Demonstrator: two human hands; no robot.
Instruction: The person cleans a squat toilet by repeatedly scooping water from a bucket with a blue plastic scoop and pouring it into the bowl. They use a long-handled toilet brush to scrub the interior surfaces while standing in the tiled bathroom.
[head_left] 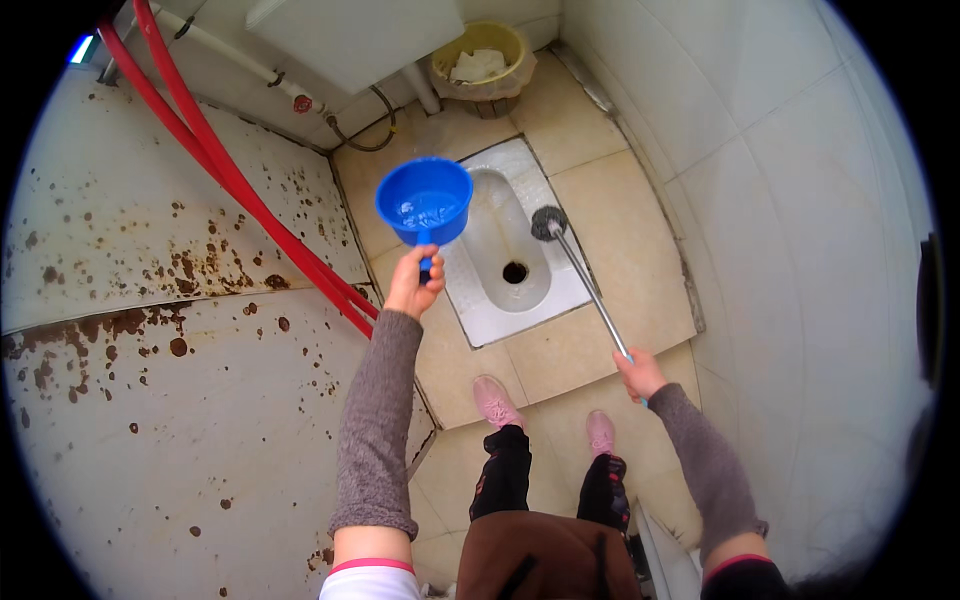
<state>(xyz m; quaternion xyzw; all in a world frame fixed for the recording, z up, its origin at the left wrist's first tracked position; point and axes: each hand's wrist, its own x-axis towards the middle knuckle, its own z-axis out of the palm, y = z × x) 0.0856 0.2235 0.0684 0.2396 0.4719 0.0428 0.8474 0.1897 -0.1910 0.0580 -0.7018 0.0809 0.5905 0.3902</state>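
Note:
My left hand is closed round the handle of a blue plastic water dipper, held out over the left side of a white squat toilet. Clear water shows in the dipper's bowl. In my right hand is the lower end of a long toilet brush with a metal-looking shaft. Its dark round head is at the toilet's right rim; whether it touches the rim I cannot tell. The toilet's drain hole lies between the dipper and the brush shaft.
A yellow waste bin with a liner and crumpled paper stands behind the toilet. Red hoses run down the left along a rust-spotted white panel. A pipe with a red valve is at the back left. A tiled wall rises at right. A raised step edge lies before my feet.

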